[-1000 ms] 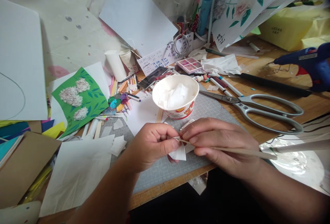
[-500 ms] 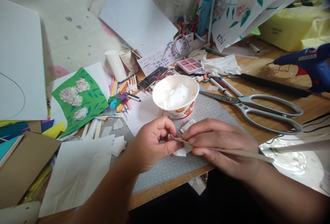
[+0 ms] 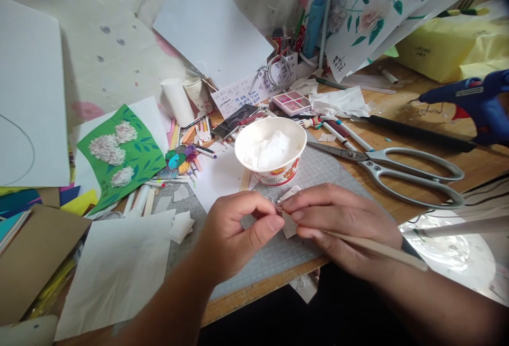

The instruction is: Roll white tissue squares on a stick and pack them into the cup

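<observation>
My right hand (image 3: 345, 224) is closed around a thin, flat wooden stick (image 3: 392, 253), which runs back under the palm and out past the wrist. A small piece of white paper (image 3: 289, 225) shows between the two hands, at the right fingertips. Thumb and forefinger of my left hand (image 3: 238, 232) pinch at the paper's edge, where the fingertips of both hands meet; the exact grip there is partly hidden. Just beyond the hands stands a paper bowl (image 3: 278, 176) with crumpled white tissue (image 3: 270, 149) inside. Beneath lies a grey cutting mat (image 3: 254, 266).
Large scissors (image 3: 397, 168) lie open at the right, with a blue glue gun (image 3: 469, 99) behind them. White paper sheets (image 3: 119, 266) and a green flower picture (image 3: 127, 160) are at the left. Pens, paper cups (image 3: 177, 103) and a phone (image 3: 234, 121) crowd the back.
My left thumb and forefinger have shifted at the paper, and less of it shows on the left side. The stick's rear end has dipped slightly. The view has shifted a little.
</observation>
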Tool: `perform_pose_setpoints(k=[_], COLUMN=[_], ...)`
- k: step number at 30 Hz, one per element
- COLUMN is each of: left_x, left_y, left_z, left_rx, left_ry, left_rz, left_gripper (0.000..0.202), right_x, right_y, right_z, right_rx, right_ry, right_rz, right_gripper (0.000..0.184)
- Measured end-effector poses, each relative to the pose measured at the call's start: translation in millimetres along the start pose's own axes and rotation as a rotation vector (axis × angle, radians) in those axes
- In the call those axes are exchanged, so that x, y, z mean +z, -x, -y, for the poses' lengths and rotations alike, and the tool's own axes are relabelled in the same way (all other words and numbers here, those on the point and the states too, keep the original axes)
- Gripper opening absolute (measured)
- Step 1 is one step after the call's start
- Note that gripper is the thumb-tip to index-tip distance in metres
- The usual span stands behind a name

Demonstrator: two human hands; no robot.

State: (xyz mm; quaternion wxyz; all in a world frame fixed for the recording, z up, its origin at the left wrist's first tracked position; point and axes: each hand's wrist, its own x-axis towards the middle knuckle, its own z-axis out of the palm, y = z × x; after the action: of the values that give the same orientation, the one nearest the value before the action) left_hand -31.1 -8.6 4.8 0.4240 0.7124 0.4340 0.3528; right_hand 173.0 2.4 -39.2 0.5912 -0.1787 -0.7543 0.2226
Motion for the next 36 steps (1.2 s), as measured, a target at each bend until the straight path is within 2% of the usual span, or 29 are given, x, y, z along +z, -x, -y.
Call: perform_pose_setpoints(k=[5, 15, 20, 25, 28, 32, 36], left_x=[8.4, 12.4, 11.0, 9.3, 9.2, 10.9, 9.4], left_y=[1, -3, -6, -6, -5, -4, -5], left_z=[7, 5, 3, 5, 5, 5, 6], left_rx=[-0.202, -0.362, -0.359, -0.314, -0.316, -0.327, -0.312], left_ry=[0.241, 0.336, 0.37, 0.405, 0.387, 0.312, 0.31], left_rz=[-0.071, -0.134, -0.125, -0.087, -0.075, -0.095, -0.137], left_gripper=[0.029, 0.02, 0.014, 0.008, 0.012, 0.017, 0.013], right_x=[0, 9, 3, 1, 0, 0, 3], right_y=[0, -1, 0, 0, -1, -2, -1], right_z=[0, 1, 1, 0, -1, -1, -1], right_rx=[-0.009, -0.054, -0.024, 0.003, 0.013, 0.011, 0.035], right_ry=[0.036, 0.083, 0.106, 0.058, 0.043, 0.028, 0.028], right_rz=[0.009, -0.022, 0.017, -0.012, 0.002, 0.018, -0.057], right_gripper=[0.009, 0.008, 0.011, 0.01, 0.011, 0.012, 0.015])
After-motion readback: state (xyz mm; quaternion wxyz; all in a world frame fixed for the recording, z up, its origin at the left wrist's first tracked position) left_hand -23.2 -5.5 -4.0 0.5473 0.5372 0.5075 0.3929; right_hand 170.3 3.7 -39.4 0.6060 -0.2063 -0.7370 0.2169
